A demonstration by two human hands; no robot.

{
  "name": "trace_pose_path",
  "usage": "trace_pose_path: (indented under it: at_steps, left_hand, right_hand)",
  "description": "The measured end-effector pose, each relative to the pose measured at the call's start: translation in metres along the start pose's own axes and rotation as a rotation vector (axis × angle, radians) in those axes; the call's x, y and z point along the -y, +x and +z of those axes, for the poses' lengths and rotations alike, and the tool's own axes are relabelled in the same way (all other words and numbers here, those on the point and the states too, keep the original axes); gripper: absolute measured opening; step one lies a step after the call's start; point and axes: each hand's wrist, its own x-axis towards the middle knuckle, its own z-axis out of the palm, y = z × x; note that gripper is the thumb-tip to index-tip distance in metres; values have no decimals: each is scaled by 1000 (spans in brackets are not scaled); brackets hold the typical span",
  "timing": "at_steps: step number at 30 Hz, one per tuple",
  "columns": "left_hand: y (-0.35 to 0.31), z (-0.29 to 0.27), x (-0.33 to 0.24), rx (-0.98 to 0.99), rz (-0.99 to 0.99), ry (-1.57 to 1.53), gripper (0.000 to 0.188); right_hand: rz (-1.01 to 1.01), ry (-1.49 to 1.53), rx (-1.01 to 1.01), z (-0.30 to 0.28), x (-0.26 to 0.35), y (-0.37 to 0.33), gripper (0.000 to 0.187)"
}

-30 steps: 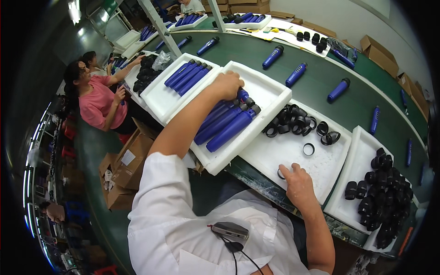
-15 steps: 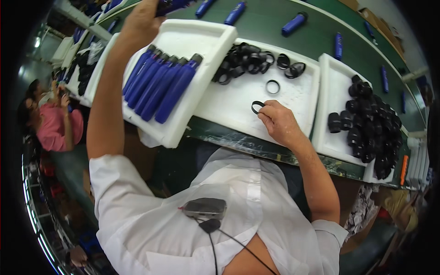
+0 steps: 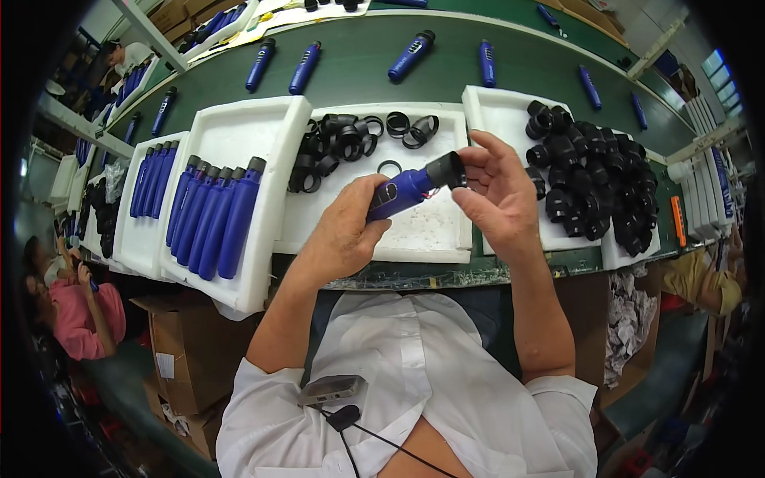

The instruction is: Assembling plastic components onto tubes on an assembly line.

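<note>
My left hand [image 3: 347,227] is closed round a blue cylindrical device [image 3: 398,195], which tilts up to the right. Its wider black head [image 3: 445,170] points at my right hand, and a bit of red wire shows beside the joint. My right hand [image 3: 500,195] is open at the end of the head, thumb and fingers apart; some fingertips are at or just behind its rim, and I cannot tell whether they touch. Beneath the device a single black ring [image 3: 390,167] lies in the middle white foam tray [image 3: 422,239]. More black rings [image 3: 347,143] are heaped at that tray's far left.
On the left, a foam tray [image 3: 283,119] holds several blue bodies [image 3: 215,215]. Black caps [image 3: 590,175] fill the right foam tray [image 3: 486,99]. Blue devices [image 3: 412,56] lie spaced along the green bench [image 3: 351,64] behind. An orange tool [image 3: 678,221] lies at the right.
My left hand has come from the far left to the middle, holding the blue device. My right hand has moved up to its black head; the ring it pinched no longer shows separately. The view has shifted.
</note>
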Motion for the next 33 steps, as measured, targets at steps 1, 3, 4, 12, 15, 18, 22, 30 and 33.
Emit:
trace_pose_path:
  at_steps: [1, 3, 4, 12, 15, 18, 22, 30, 33]
  left_hand:
    - [1, 4, 0, 11, 35, -10, 48]
    - [1, 14, 0, -8, 67, -16, 49]
    - [1, 19, 0, 1, 78, -20, 49]
    - [2, 58, 7, -159, 114, -25, 61]
    - [5, 70, 12, -244, 186, 61, 66]
    - [10, 76, 14, -304, 212, 89, 59]
    - [16, 70, 13, -329, 187, 14, 51]
    - [15, 53, 13, -240, 158, -100, 47]
    - [11, 49, 14, -189, 142, -154, 49]
  right_hand:
    - [20, -43, 35, 0, 0, -2, 67]
    - [64, -119, 67, 1, -1, -4, 69]
    - [119, -161, 91, 2, -2, -5, 70]
    - [290, -165, 158, 2, -14, -12, 71]
    - [301, -180, 156, 3, -23, -15, 73]
    - [344, -181, 163, 1, -25, -17, 75]
    - [342, -329, 86, -27, -19, -17, 70]
    - [401, -1576, 346, -85, -48, 0, 29]
    - [401, -1568, 257, -73, -37, 13, 33]
